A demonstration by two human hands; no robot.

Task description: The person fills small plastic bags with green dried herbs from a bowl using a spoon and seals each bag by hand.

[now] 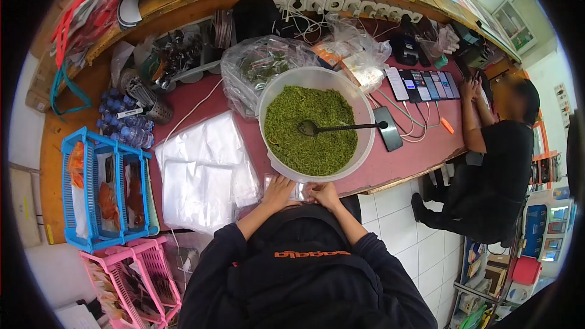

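Note:
A small clear plastic bag (pixel 298 191) lies at the table's front edge, between my two hands. My left hand (pixel 278 193) rests on the bag's left side with its fingers stretched out. At the opposite side, my right hand (pixel 324 194) pinches the bag with curled fingers. Just beyond them stands a large translucent white bowl (pixel 367 146) with finely shredded green leaf-like material (pixel 304 106) in it. A black spoon (pixel 341 127) lies across the bowl, its head on the green material and its handle end near the right rim. Stacked clear plastic bags (pixel 204 176) lie left of my hands.
Blue baskets (pixel 91 234) and a pink basket (pixel 131 250) stand at left, near water bottles (pixel 125 125). Behind the bowl is a large plastic bag (pixel 241 73). Several phones (pixel 397 84) with cables lie at right, where another person (pixel 499 164) sits.

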